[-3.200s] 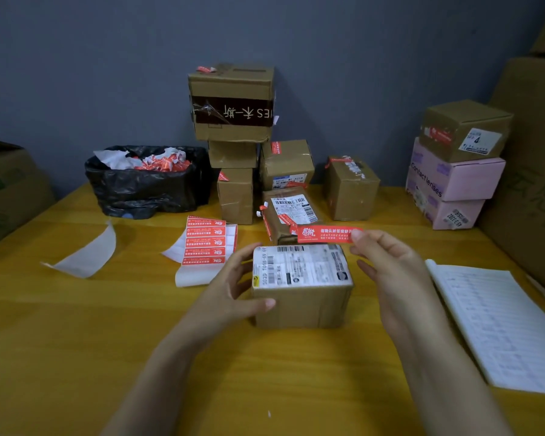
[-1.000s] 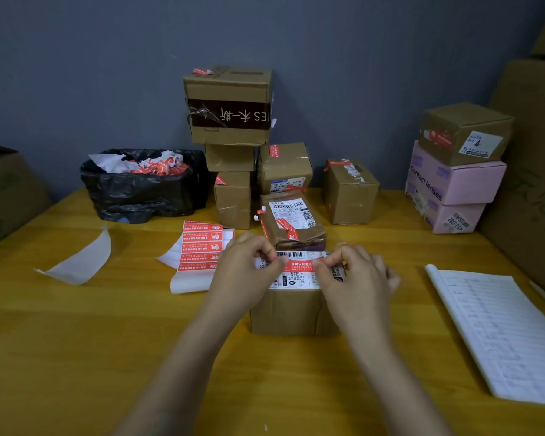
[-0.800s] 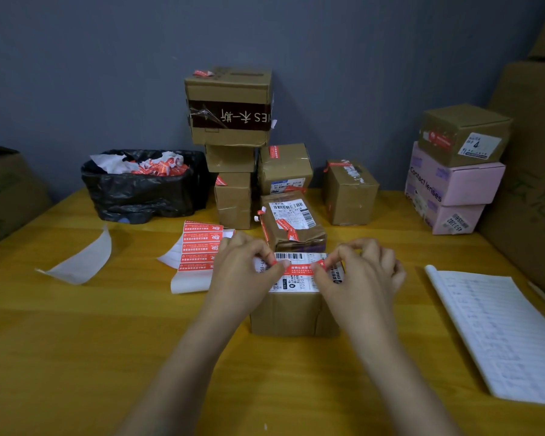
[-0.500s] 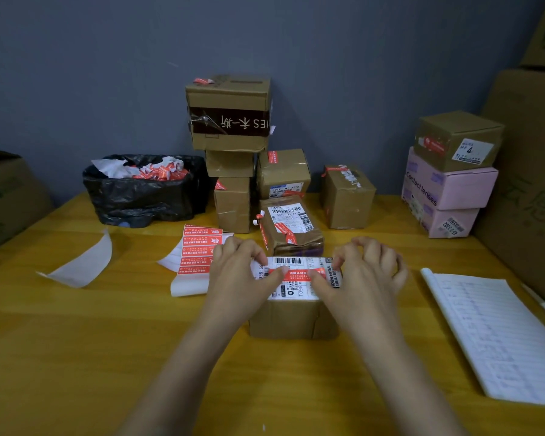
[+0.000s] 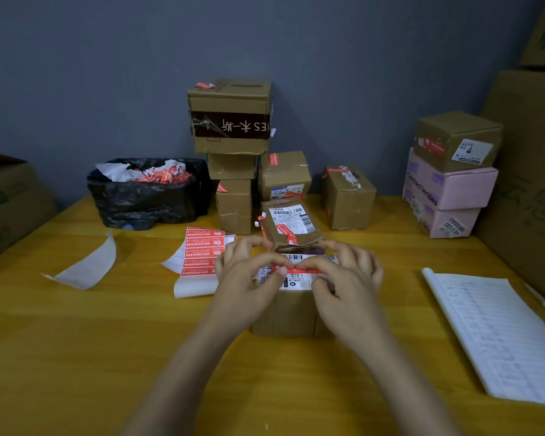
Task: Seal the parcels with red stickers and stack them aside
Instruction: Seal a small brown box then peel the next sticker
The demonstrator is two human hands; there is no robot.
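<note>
Pinching a thin red sticker [image 5: 310,271] atop the cardboard parcel [image 5: 283,313], left hand [image 5: 243,280] and right hand [image 5: 350,280] meet.

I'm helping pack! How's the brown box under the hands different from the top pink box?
The left hand and right hand hold a red sticker on the brown cardboard box; the pink cardboard box shows none. Brown sits on the table, pink stacked. Both: cardboard.
</note>
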